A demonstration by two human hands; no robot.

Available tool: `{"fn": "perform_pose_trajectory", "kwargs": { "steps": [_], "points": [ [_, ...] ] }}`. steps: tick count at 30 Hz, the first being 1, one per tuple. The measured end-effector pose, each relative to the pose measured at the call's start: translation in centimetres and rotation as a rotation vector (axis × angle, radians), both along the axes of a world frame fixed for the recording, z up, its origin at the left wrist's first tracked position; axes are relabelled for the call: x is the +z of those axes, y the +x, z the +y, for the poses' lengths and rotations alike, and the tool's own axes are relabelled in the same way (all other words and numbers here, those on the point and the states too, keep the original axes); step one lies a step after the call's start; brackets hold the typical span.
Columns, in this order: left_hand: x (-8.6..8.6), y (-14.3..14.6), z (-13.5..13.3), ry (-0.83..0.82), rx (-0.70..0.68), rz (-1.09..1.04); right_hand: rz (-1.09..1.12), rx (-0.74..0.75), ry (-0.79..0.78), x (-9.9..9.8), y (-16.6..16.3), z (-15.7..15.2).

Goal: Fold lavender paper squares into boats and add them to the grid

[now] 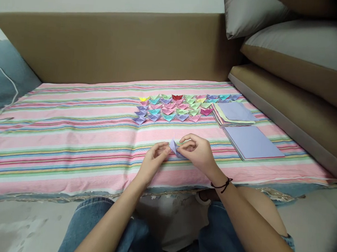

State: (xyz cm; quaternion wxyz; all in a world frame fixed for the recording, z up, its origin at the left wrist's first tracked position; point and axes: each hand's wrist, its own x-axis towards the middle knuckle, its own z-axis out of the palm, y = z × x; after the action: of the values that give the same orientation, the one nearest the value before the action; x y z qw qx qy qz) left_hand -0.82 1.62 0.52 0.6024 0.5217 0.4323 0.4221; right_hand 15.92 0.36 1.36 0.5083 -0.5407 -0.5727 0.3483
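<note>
My left hand (153,159) and my right hand (197,152) meet over a small folded piece of lilac paper (174,147) on the striped pink cloth (72,136). Both hands pinch it, the left at its left corner, the right over its right side. Part of the paper is hidden under my right fingers. Beyond it lie several rows of small folded paper shapes (175,105) in pink, blue, green, yellow and red.
Two stacks of flat paper sit to the right: a lilac stack (252,143) near me and a mixed pastel stack (235,113) behind it. Brown cushions (294,106) and grey pillows (253,14) border the right side. A brown backrest (110,44) runs behind.
</note>
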Motion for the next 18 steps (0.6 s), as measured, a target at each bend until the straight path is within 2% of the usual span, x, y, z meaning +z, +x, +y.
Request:
{"fn": "perform_pose_trajectory", "kwargs": {
  "steps": [3,6,9,11,15,18],
  "points": [
    [0.6,-0.7,0.2,0.178,-0.039,0.16,-0.382,0.095,0.154,0.3,0.4,-0.2],
    [0.3,-1.2,0.3,0.388,-0.083,0.31,-0.544,0.177,0.186,0.0,0.0,-0.2],
    [-0.5,-1.3,0.5,0.556,-0.103,0.429,-0.525,0.206,0.168,-0.6,-0.5,-0.2],
    [-1.0,-1.2,0.6,0.607,-0.112,0.484,-0.456,0.227,0.14,-0.8,-0.3,-0.1],
    [-1.5,-0.9,0.5,0.631,-0.128,0.553,-0.316,0.212,0.147,-0.6,1.0,0.1],
    [-1.6,-0.8,0.5,0.617,-0.137,0.595,-0.382,0.164,0.211,-0.3,1.7,0.2]
  ]
}}
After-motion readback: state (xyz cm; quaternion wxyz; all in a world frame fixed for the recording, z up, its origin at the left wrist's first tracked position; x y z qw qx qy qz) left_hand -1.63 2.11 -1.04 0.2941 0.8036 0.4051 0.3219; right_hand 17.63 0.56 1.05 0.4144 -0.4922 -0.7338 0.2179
